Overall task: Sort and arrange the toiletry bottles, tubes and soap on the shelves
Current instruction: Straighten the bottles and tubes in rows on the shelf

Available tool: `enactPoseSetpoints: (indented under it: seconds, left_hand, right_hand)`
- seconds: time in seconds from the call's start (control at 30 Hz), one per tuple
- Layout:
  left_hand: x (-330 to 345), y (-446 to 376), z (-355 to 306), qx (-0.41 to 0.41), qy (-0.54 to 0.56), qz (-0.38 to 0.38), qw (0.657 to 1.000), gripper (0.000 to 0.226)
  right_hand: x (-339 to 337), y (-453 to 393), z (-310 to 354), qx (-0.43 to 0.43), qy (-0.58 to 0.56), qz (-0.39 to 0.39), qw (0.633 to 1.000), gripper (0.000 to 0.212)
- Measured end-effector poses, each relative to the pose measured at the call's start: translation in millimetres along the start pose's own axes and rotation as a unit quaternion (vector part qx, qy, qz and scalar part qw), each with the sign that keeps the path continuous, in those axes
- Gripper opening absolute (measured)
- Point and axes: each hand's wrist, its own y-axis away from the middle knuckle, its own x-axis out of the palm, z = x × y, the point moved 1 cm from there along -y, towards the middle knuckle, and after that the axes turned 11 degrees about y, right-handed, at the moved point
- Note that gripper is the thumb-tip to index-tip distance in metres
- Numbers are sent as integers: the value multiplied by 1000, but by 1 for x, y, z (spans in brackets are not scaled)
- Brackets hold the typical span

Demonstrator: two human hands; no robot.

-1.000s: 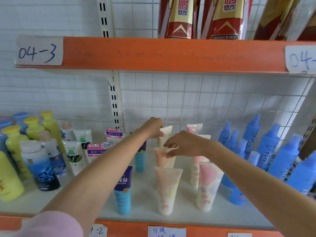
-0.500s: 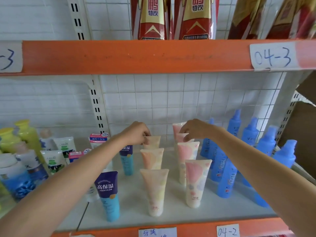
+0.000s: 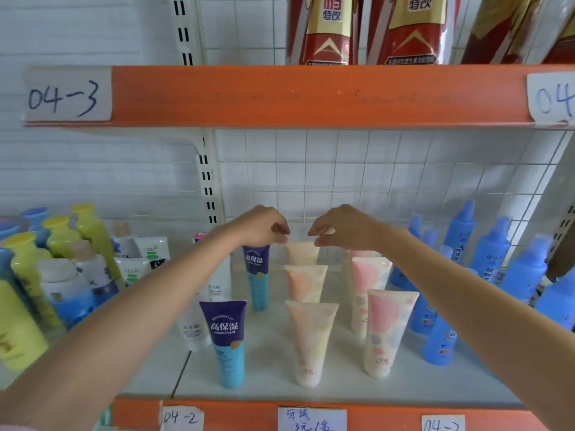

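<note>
Three peach tubes stand cap-down in a row on the white shelf (image 3: 429, 390): front (image 3: 311, 340), middle (image 3: 306, 283), rear (image 3: 301, 255). My left hand (image 3: 264, 227) pinches the rear tube's top left corner. On its top right corner, my right hand (image 3: 339, 227) does the same. Right of them stand pink tubes, one in front (image 3: 389, 334) and one behind it (image 3: 370, 281). To the left are two navy-and-blue tubes, front (image 3: 227, 340) and back (image 3: 255, 275); my left hand partly covers the top of the back one.
Blue spray bottles (image 3: 525, 275) crowd the shelf's right side. Yellow-green bottles (image 3: 59, 237), white-capped bottles (image 3: 62, 287) and white tubes (image 3: 193, 331) fill the left. The orange upper shelf (image 3: 280, 94) hangs close above, carrying red packs (image 3: 323, 32). Wire grid backs the shelf.
My right hand moved left from the rear pink tube to the rear peach tube's top. The left hand stays at that tube. The view shifted back leftward.
</note>
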Motion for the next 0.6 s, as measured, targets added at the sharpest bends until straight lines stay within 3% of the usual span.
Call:
enactPoseSetpoints:
  seconds: [0.17, 0.3, 0.4, 0.5, 0.6]
  left_hand:
    - [-41, 43, 28, 10, -6, -64, 998, 24]
    - [-60, 84, 60, -24, 2, -95, 995, 24]
    - [-61, 114, 69, -5, 28, -127, 992, 20]
    - [-51, 139, 52, 52, 44, -88, 994, 26]
    - [-36, 151, 31, 60, 42, 2, 997, 39]
  right_hand:
    - [4, -33, 48, -53, 13, -5, 998, 35]
    - [19, -63, 72, -27, 51, 37, 998, 43]
    - [34, -79, 83, -20, 96, 61, 993, 38]
    - [39, -88, 90, -25, 102, 58, 993, 25]
    - [38, -88, 95, -34, 86, 60, 994, 19]
